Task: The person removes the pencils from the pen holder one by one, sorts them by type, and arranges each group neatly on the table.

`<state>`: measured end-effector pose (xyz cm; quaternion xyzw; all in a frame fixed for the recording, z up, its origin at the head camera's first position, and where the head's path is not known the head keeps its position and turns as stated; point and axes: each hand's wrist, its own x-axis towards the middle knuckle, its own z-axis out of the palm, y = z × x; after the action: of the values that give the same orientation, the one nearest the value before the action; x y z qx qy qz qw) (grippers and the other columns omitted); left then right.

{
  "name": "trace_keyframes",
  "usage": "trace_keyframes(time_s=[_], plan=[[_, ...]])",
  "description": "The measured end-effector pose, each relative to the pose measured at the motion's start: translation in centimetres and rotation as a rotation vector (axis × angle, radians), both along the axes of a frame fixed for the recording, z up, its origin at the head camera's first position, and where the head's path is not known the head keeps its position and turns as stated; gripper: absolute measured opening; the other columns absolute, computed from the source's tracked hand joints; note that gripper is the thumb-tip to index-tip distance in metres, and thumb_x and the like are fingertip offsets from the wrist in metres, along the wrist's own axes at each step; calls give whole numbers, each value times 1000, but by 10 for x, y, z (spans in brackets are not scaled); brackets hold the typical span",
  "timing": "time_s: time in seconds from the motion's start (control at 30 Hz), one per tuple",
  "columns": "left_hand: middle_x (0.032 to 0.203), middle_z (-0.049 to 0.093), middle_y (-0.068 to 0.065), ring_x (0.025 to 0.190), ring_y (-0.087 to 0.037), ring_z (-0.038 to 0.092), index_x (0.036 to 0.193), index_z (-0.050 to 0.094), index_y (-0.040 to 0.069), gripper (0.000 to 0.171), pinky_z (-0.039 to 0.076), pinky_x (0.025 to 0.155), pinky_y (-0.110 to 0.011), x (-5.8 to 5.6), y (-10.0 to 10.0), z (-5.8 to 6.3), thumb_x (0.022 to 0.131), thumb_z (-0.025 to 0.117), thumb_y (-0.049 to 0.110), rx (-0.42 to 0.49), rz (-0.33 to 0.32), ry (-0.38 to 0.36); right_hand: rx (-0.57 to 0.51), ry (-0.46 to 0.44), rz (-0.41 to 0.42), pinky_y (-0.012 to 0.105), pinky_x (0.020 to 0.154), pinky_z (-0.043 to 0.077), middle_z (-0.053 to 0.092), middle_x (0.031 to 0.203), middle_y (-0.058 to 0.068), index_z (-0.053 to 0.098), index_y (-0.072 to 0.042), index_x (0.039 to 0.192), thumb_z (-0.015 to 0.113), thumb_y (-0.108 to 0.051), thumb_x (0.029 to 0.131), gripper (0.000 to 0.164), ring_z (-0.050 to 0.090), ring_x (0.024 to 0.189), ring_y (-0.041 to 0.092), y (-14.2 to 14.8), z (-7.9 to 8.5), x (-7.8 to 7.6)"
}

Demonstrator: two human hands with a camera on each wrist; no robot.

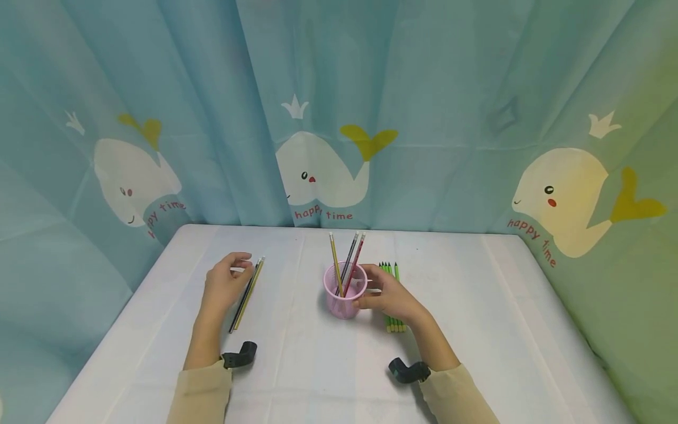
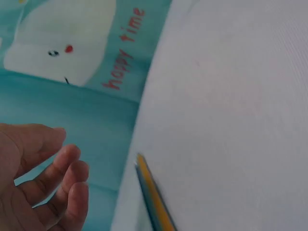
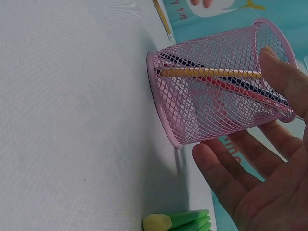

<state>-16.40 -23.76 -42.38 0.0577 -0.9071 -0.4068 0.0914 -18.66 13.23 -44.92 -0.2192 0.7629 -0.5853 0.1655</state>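
Observation:
A pink mesh pencil cup [image 1: 333, 305] stands upright mid-table, holding a yellow pencil [image 1: 335, 259], a red pencil [image 1: 356, 262] and dark pencil shafts [image 3: 180, 61]. My right hand [image 1: 389, 292] grips the cup from its right side, thumb at the near side near the rim, fingers on the far side. On the left lie a black pencil [image 1: 241, 308] and a yellow pencil [image 1: 249, 297], side by side. My left hand [image 1: 226, 284] is just left of their far ends, fingers loosely bent, with nothing held. In the left wrist view a gap separates that hand from the pencils.
Several green pencils [image 1: 396, 323] lie in a row right of the cup, partly under my right hand and forearm. A white cloth covers the table [image 1: 296, 377]. A blue curtain [image 1: 445, 118] with whale prints hangs behind the table's far edge.

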Motion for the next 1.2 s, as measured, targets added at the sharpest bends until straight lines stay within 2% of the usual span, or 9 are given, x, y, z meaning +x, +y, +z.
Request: trace_keyframes(time_s=[0.27,0.43,0.63,0.7,0.73,0.9,1.03,1.1,1.2], plan=[[116,69,-14,99,-30,63,127,63,9,31,53,82,-39,5,19,19,99,63,23,68,-89,96,4,-10,-8,48,105,49,57,136,7,49,-14,141,83,-12,78,72,56,124,31,0,-1,0],[118,69,-10,101,-24,63,127,62,12,31,52,83,-31,7,32,26,99,64,25,142,-166,113,2,-8,-12,47,104,49,58,135,5,51,-15,139,84,-12,78,70,57,123,29,0,0,1],[116,69,-4,102,-19,64,125,63,16,29,53,80,-23,8,50,29,98,66,22,195,-245,147,-7,-8,-11,47,104,49,58,135,6,51,-14,139,84,-11,78,69,57,123,30,0,1,2],[117,69,-3,103,-17,65,125,64,16,28,54,81,-23,8,57,27,97,66,22,196,-265,166,-5,-10,-11,47,105,49,58,135,6,51,-14,139,84,-11,78,69,57,123,30,1,1,2],[117,69,-4,104,-18,65,125,64,14,28,56,83,-26,10,62,31,97,67,20,199,-273,167,-5,-10,-10,47,105,49,58,135,6,51,-14,139,83,-11,78,69,57,124,30,1,1,1],[123,67,-5,109,-23,65,123,65,11,28,58,88,-39,10,81,25,96,68,17,186,-313,226,-6,-4,0,50,106,48,58,136,9,50,-11,140,83,-11,79,69,56,125,33,1,0,1],[130,61,-6,118,-28,61,123,65,11,29,58,90,-43,8,96,14,95,69,16,175,-399,278,-3,-8,-2,50,106,48,57,136,10,50,-11,139,83,-11,79,68,56,125,33,1,-1,0],[137,56,-8,125,-31,56,126,64,12,32,57,92,-47,9,103,11,95,69,19,167,-454,272,-2,-8,-6,50,106,48,57,137,10,50,-11,140,83,-12,79,69,56,125,34,1,-1,0],[148,46,-9,134,-34,48,133,61,17,39,52,99,-53,10,111,6,96,67,27,104,-514,226,-2,-7,-8,50,105,48,57,137,10,50,-11,140,84,-13,79,70,56,125,34,0,0,0]])
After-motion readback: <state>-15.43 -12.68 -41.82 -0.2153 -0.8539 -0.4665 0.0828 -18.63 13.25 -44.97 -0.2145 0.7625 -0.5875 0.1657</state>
